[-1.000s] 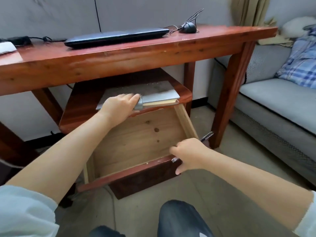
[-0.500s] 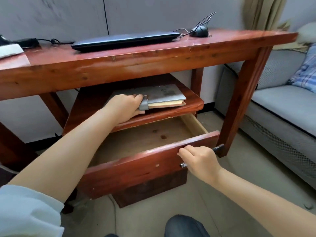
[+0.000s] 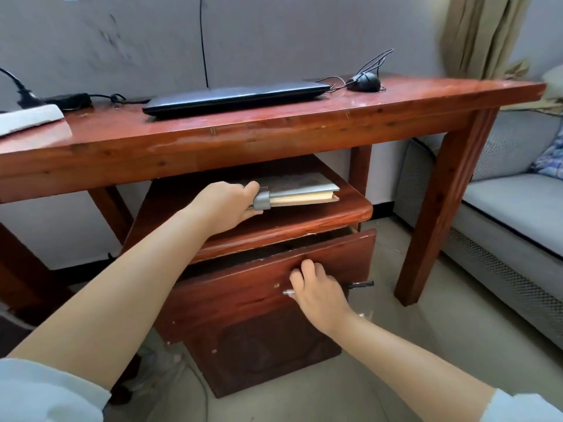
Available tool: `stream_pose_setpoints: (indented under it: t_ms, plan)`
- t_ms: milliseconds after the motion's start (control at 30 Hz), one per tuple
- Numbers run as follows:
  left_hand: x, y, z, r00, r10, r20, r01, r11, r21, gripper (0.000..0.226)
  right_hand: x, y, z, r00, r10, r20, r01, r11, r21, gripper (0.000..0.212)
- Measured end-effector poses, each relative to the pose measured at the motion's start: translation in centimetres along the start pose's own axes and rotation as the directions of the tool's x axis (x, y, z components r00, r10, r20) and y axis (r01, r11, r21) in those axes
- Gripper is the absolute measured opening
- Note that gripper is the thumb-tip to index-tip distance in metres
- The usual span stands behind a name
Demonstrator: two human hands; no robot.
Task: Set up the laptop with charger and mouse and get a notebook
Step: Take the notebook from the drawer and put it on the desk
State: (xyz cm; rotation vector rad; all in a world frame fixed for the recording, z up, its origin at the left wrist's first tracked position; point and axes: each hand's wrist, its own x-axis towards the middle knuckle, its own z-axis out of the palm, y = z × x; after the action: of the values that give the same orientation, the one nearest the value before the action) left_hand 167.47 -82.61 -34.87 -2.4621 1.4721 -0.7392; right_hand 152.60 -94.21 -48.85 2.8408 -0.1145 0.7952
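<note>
- A person's left hand (image 3: pixel 224 208) is closing its grip around the near end of a grey notebook (image 3: pixel 300 190), thumb on top and fingers underneath; the notebook is lying flat on the shelf (image 3: pixel 304 217) under the red wooden surface (image 3: pixel 274 129), not yet lifted clear.
- The right hand (image 3: pixel 316 295) is pressing against the drawer front (image 3: pixel 243 287), curled fingers resting on the wood just above a small metal handle (image 3: pixel 361 284); whether that grip is holding the handle or only touching the panel cannot be told; the drawer is standing slightly ajar, a dark gap showing along its top edge.
- On the surface, the laptop (image 3: pixel 237 97) is lying shut; the mouse (image 3: pixel 367 82) is sitting just beside its right end with its cable trailing loosely; a black charger brick (image 3: pixel 68 100) and its lead are resting well to the left, near a white object (image 3: pixel 29 117).
- Judged from this view, the gear is sitting gathered on top, though whether any cable is plugged into the laptop cannot be seen; the lid is waiting to be opened, and the notebook is waiting to be brought up from the shelf.
</note>
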Motion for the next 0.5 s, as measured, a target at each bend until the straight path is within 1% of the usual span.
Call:
stream_pose_setpoints:
  t_ms: [67,167,233,300,367,400,500]
  plan:
    - [0.1,-0.2,-0.1,1.0,-0.008,0.0,0.008,1.0,-0.013,0.035,1.0,-0.2,0.5,0.999,0.042,-0.003,-0.042,0.999,0.008,0.036]
    - [0.2,-0.2,0.0,1.0,-0.016,0.007,0.016,1.0,-0.023,0.036,2.5,-0.6,1.5,0.993,0.106,0.06,-0.105,0.994,-0.029,0.04]
    - [0.1,-0.1,0.1,1.0,-0.017,0.016,0.017,1.0,-0.009,0.037,3.5,-0.9,2.1,0.986,0.146,0.074,-0.145,0.989,-0.017,0.041]
    - [0.0,-0.2,0.0,0.999,-0.03,0.034,0.03,1.0,-0.001,0.037,4.0,-1.1,2.1,0.985,0.147,0.089,-0.148,0.989,0.009,0.04]
    - [-0.2,-0.1,0.0,0.999,-0.033,0.041,0.034,0.999,-0.016,0.037,3.9,-0.8,1.6,0.969,0.172,0.178,-0.183,0.982,0.042,0.036]
    - [-0.2,-0.1,0.0,0.999,-0.026,0.039,0.027,0.999,-0.023,0.037,3.5,-0.5,1.7,0.967,0.158,0.201,-0.177,0.981,0.077,0.036]
    - [-0.5,-0.2,0.2,1.0,-0.002,0.022,0.002,1.0,-0.013,0.037,1.4,0.3,0.7,0.964,0.118,0.238,-0.153,0.979,0.134,0.044]
